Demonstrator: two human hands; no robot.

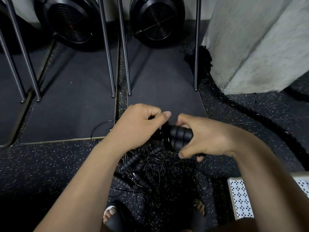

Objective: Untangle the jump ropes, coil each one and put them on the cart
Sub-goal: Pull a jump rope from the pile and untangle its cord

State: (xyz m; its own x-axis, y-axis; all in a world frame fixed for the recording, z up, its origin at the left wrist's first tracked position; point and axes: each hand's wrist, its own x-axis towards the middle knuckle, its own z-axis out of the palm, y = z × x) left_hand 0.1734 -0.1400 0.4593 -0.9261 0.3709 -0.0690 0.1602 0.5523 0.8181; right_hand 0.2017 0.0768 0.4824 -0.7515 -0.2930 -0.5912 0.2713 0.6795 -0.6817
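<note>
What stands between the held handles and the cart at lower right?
No solid object does. The right hand grips two handles, but their wires run into the tangle below, which the left hand works; the cart sits close by.

No readable text, labels, brands or nos. on anything in view.

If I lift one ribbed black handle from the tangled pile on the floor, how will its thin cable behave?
The thin cable probably springs rather than flops: it stands in open loops off the floor. It will likely drag the neighbouring ribbed handles along, since strands cross them. The handles in the right hand look grippy, being ribbed.
</note>
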